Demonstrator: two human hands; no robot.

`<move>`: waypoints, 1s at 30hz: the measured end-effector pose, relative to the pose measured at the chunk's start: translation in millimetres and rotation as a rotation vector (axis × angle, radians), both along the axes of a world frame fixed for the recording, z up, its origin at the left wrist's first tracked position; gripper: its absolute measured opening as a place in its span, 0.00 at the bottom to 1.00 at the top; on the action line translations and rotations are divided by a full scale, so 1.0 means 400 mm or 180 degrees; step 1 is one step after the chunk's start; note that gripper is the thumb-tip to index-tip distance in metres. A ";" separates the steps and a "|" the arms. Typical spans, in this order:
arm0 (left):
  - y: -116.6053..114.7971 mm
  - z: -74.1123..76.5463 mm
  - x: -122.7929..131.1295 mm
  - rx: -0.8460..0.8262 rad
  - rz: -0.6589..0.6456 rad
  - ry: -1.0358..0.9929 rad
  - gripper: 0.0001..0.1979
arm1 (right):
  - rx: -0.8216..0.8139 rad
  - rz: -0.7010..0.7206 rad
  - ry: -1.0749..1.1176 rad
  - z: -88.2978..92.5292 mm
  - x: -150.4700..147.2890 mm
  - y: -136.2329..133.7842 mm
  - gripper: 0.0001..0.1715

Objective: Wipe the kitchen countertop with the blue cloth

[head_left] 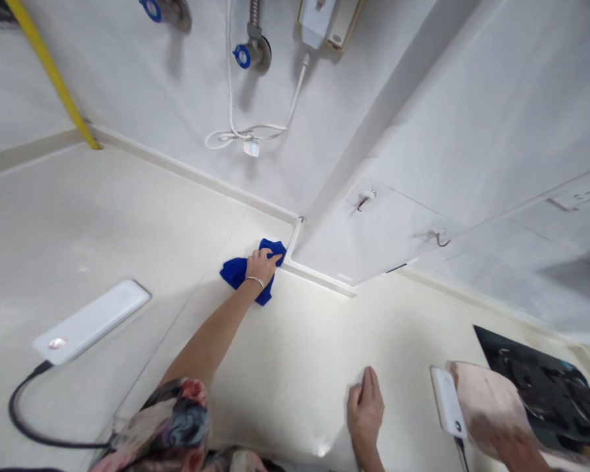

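Looks down over white walls (403,124) meeting a cream countertop (295,360), with a low raised lip along their foot. Shows at far right a dark, glossy panel (489,344) lying near the wall, then at lower left a floral sleeve (181,419) around the reaching left arm. Runs a yellow pipe (54,72) down to the counter's back corner at upper left. Places a white slab-shaped device (96,321) on the counter at left, joined to a black cable (69,445). Puts a pale pink cloth-like thing (486,393) at lower right by another person's blurred hand (514,452), just beside a second white device (445,396). Keeps a blue cloth (235,270) bunched on the counter, against the lip at the projecting wall's corner. Grips that cloth with the left hand (261,265), with fingers curled into the fabric and a bracelet (255,282) at the wrist. Rests the right hand (366,410) low over the counter, well apart from the cloth, with fingers together; cannot tell it as gripping or free. Ends, on the walls, with blue-capped valves (243,56) and small hooks (366,196)
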State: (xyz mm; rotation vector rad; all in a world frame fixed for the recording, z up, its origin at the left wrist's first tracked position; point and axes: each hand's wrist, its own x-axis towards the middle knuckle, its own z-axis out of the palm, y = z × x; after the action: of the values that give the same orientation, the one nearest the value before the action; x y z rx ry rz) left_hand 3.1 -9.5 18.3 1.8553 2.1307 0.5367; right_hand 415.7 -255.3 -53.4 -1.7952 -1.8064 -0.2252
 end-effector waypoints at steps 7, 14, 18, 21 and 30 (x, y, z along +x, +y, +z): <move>0.090 -0.005 0.015 0.0132 0.0213 -0.0294 0.24 | -0.0140 0.0078 -0.0030 -0.014 0.023 -0.001 0.33; 0.082 -0.029 -0.002 0.0855 0.0542 -0.1352 0.25 | -0.0040 0.0050 -0.0020 -0.019 0.018 0.001 0.32; 0.064 -0.052 0.014 0.0985 -0.0147 -0.1648 0.21 | -0.0015 -0.0016 -0.0004 -0.018 0.011 -0.002 0.32; 0.069 -0.049 0.032 0.0873 -0.0089 -0.1644 0.20 | -0.0042 -0.0064 -0.0019 -0.017 0.008 -0.004 0.31; 0.212 0.071 0.044 -0.0025 0.0027 -0.0575 0.21 | -0.0106 0.0088 0.0113 -0.014 0.028 0.004 0.39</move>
State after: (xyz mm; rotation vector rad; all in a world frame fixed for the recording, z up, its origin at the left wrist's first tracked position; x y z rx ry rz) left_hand 20.7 75.3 46.9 1.7236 2.0207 0.6696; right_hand 426.8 -253.8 -59.0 -1.7848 -1.8187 -0.1524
